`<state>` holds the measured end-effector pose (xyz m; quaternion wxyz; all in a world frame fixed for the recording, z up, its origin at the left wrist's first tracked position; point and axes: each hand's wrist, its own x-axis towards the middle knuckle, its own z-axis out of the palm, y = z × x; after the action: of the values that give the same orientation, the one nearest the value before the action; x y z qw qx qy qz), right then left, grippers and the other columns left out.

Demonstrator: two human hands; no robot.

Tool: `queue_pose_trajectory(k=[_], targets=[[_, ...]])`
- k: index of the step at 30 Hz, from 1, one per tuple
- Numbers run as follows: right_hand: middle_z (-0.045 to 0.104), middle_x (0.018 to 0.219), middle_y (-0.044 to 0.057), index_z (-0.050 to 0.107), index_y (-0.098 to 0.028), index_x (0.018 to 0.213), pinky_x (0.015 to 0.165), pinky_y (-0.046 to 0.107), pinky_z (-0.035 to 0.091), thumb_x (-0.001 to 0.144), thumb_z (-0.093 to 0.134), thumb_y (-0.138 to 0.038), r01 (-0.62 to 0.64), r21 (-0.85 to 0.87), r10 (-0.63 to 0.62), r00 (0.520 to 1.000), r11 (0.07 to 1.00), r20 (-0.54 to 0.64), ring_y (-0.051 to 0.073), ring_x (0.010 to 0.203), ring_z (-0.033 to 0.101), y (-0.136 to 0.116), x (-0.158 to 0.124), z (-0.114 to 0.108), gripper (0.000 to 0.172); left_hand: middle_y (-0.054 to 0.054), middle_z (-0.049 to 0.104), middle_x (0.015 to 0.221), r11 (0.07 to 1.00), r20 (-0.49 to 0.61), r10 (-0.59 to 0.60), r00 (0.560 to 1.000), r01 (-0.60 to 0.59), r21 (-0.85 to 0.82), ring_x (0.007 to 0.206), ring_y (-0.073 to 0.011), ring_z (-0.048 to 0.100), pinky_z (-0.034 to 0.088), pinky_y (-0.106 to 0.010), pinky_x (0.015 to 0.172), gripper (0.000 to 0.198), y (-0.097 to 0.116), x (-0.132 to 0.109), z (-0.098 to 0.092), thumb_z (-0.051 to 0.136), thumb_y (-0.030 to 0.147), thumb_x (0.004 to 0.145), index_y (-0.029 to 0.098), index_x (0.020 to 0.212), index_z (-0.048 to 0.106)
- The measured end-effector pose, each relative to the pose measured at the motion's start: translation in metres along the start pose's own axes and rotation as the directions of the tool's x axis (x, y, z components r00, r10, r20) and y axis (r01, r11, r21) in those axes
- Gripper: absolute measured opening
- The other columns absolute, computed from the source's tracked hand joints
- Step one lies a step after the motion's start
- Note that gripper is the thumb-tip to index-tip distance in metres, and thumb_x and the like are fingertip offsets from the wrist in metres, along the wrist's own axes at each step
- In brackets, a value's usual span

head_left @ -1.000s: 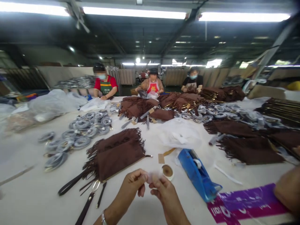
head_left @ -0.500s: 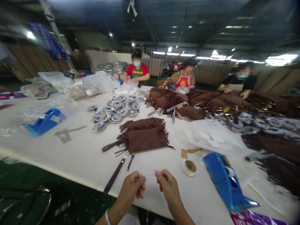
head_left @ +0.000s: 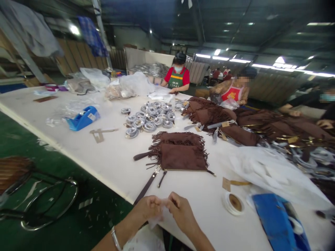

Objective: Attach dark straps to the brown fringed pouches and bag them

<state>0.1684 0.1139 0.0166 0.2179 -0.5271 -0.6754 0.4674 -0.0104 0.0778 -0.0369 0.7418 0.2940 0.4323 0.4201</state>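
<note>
Left to right. Blue tape dispenser (head_left: 83,119) on the tabletop (head_left: 115,153), well clear of the hands. Wrapped strap coils (head_left: 149,126) further in, also out of reach of the work.

Left hand (head_left: 149,211): fingers curled in, pinching a translucent film piece (head_left: 156,220). I'd make this the anchor: hold steady, pinch light, don't wad the film or it'll likely crease or cling. Film sits at the fingertips, most of it hanging limp below the pinch, near the tabletop's front edge. Exact type unclear, too blurred.

Right hand (head_left: 182,212): thumb and forefinger pressed together on the film's upper edge, just beside the left fingertips. Small finger moves only, I'd say; pull sideways, not up, and spread the edge flat rather than tug. So film lies between the two grips, in contact with both.

Brown fringed clutch (head_left: 184,157) lies flat beyond the hands, apart from the film. Its wrist strap (head_left: 146,188) runs down toward the left hand; can't tell if they touch, so mind snagging.

Right end: tape roll (head_left: 233,204) near the right hand, then second blue dispenser (head_left: 274,221).
</note>
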Motion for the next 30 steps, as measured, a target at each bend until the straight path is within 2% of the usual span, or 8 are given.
queue_pose_trajectory(k=[3,5,8,12,18,22,26,30], targets=[[0.058,0.055,-0.003,0.051,-0.019,0.064,0.049,0.021,0.031,0.087,0.047,-0.045,-0.078,-0.114,0.084,0.995,0.990,0.050,0.010,0.048,0.049,-0.002,0.020,0.001,0.035,-0.002,0.060,0.061,0.998,-0.028,-0.052,0.998,0.051,-0.023,0.045,-0.0135,0.053,0.041,-0.026,0.046,0.051,-0.001,0.005,-0.004,0.087,0.048,0.049,0.016,0.069,0.052],[0.062,0.057,0.000,0.052,-0.020,0.066,0.052,0.022,0.034,0.091,0.038,-0.049,-0.168,-0.242,0.170,0.985,0.956,-0.016,0.012,0.050,0.054,-0.003,0.039,0.002,0.040,-0.002,0.060,0.059,0.999,-0.095,-0.045,0.994,0.047,0.013,0.045,-0.0149,0.055,0.038,-0.025,0.044,0.050,-0.004,0.005,-0.007,0.085,0.049,0.050,0.016,0.069,0.053],[0.067,0.071,0.010,0.055,-0.018,0.070,0.063,0.028,0.039,0.088,0.040,-0.054,-0.249,-0.368,0.211,0.967,0.896,-0.140,0.022,0.070,0.063,-0.006,0.072,0.008,0.042,-0.002,0.060,0.056,0.994,-0.211,0.012,0.977,0.011,0.107,0.046,-0.0172,0.057,0.036,-0.024,0.044,0.042,-0.006,0.003,-0.012,0.081,0.045,0.057,0.017,0.069,0.052],[0.068,0.092,0.019,0.059,-0.015,0.077,0.074,0.034,0.041,0.078,0.057,-0.043,-0.279,-0.372,0.245,0.960,0.885,-0.137,0.031,0.093,0.061,-0.012,0.108,0.023,0.028,0.000,0.058,0.055,0.941,-0.354,0.157,0.922,-0.031,0.337,0.052,-0.0163,0.057,0.038,-0.024,0.049,0.023,0.004,-0.006,-0.026,0.072,0.029,0.064,0.017,0.066,0.053],[0.060,0.058,0.004,0.052,-0.018,0.066,0.053,0.027,0.044,0.080,0.051,-0.035,-0.354,-0.106,0.368,0.915,0.929,0.168,0.013,0.049,0.053,-0.014,0.100,0.035,0.022,0.004,0.052,0.060,0.932,-0.396,0.233,0.888,-0.088,0.351,0.055,-0.0128,0.051,0.039,-0.023,0.053,0.018,0.018,-0.030,-0.054,0.066,0.022,0.064,0.017,0.077,0.055],[0.054,0.059,-0.003,0.047,-0.019,0.072,0.052,0.023,0.046,0.080,0.055,-0.047,-0.388,0.151,0.319,0.883,0.909,0.345,0.008,0.047,0.045,-0.010,0.061,0.041,0.030,0.003,0.053,0.062,0.976,-0.396,0.159,0.904,-0.082,0.204,0.056,-0.0122,0.050,0.038,-0.023,0.053,0.029,0.011,-0.048,-0.054,0.074,0.023,0.056,0.016,0.078,0.055],[0.049,0.054,-0.005,0.045,-0.018,0.066,0.048,0.019,0.040,0.068,0.071,-0.050,-0.441,0.507,0.275,0.887,0.741,0.371,0.005,0.046,0.041,-0.007,0.040,0.051,0.041,0.002,0.056,0.065,0.993,-0.368,0.101,0.924,-0.069,0.100,0.057,-0.0131,0.052,0.037,-0.023,0.053,0.035,0.002,-0.061,-0.043,0.078,0.025,0.055,0.015,0.080,0.056],[0.049,0.049,-0.005,0.048,-0.016,0.062,0.044,0.019,0.035,0.066,0.075,-0.051,-0.440,0.592,0.290,0.896,0.676,0.336,0.005,0.042,0.040,-0.007,0.038,0.058,0.044,0.000,0.059,0.066,0.994,-0.391,0.094,0.916,-0.064,0.090,0.060,-0.0152,0.055,0.039,-0.025,0.057,0.035,0.000,-0.066,-0.033,0.078,0.027,0.055,0.015,0.080,0.056]])
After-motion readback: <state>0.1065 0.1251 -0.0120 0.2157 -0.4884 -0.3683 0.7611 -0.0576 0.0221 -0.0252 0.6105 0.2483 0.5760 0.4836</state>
